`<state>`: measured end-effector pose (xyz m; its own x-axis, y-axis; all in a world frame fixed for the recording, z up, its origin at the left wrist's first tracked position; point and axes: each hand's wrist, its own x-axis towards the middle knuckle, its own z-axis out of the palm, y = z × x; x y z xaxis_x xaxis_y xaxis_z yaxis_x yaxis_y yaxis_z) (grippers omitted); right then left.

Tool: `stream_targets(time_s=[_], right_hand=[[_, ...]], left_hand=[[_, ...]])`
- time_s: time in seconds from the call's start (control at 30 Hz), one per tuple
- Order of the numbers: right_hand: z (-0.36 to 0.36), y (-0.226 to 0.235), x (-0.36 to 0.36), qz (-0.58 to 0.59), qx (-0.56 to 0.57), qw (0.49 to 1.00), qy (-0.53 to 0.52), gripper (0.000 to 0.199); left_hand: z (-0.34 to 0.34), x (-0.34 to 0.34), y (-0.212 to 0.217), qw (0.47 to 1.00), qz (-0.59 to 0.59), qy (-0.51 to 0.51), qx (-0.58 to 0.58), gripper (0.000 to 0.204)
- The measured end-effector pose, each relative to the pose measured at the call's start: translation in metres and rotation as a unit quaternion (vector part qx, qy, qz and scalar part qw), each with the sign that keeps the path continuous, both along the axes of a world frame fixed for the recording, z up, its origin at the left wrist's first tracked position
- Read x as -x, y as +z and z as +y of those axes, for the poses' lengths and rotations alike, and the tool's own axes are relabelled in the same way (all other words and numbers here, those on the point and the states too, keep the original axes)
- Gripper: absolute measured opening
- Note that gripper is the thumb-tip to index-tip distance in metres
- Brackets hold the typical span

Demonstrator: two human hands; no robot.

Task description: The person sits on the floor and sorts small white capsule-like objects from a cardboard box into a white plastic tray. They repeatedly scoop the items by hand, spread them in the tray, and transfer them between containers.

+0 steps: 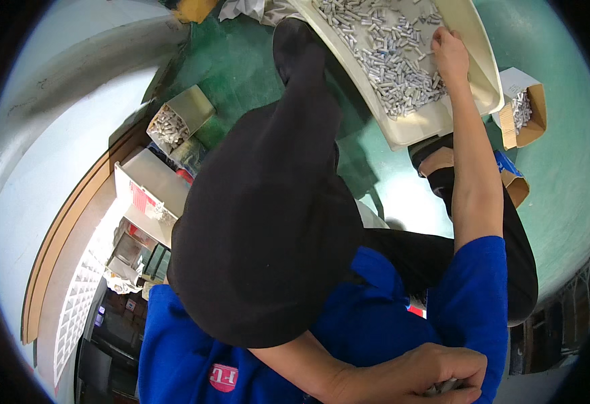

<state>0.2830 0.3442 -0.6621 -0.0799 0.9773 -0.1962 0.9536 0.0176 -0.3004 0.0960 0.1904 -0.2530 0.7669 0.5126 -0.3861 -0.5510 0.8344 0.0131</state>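
Note:
A large cream tray (487,50) holds a spread of many small silvery-white cylinders (392,74). Reaching into its right side, my right hand (449,57) has its fingers bent together at the cylinders; what is between the fingertips is too small to make out. Close to my body at the lower right, my left hand (419,374) is closed around several small silvery cylinders (445,386), which show partly between thumb and fingers. My left forearm passes under my raised black-trousered knee (261,222).
Right of the tray stands an open carton (529,128) with more cylinders, and below it a blue and brown box (513,178). On the left, another carton (190,111) of cylinders sits near a white box (150,182) by the wall. The floor (231,60) is green.

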Motion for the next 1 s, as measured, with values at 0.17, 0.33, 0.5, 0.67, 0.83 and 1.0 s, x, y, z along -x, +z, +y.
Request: stream_targets(time_s=[0.17,0.33,0.5,0.67,0.83,1.0], right_hand=[[-0.009,-0.015,-0.009,0.058,0.066,0.996,-0.009,0.027],[-0.033,0.016,0.005,0.466,0.297,0.829,-0.09,0.032],[-0.061,0.037,0.025,0.272,0.235,0.932,0.055,0.019],[-0.071,0.019,0.011,0.066,0.101,0.951,0.284,0.015],[-0.067,0.009,-0.001,0.121,0.131,0.965,0.195,0.017],[-0.056,0.042,-0.001,0.197,0.363,0.909,0.056,0.018]], left_hand=[[-0.002,0.006,-0.002,1.0,0.003,0.004,-0.015,0.02],[-0.006,0.013,0.005,1.0,-0.004,0.003,0.014,0.019],[-0.007,0.014,0.005,1.0,-0.011,0.01,0.024,0.018],[0.001,0.02,0.003,0.999,-0.019,-0.037,0.015,0.018],[-0.003,0.013,0.005,0.999,-0.013,-0.011,0.037,0.019],[-0.005,0.013,0.005,0.999,-0.012,-0.009,0.042,0.018]])
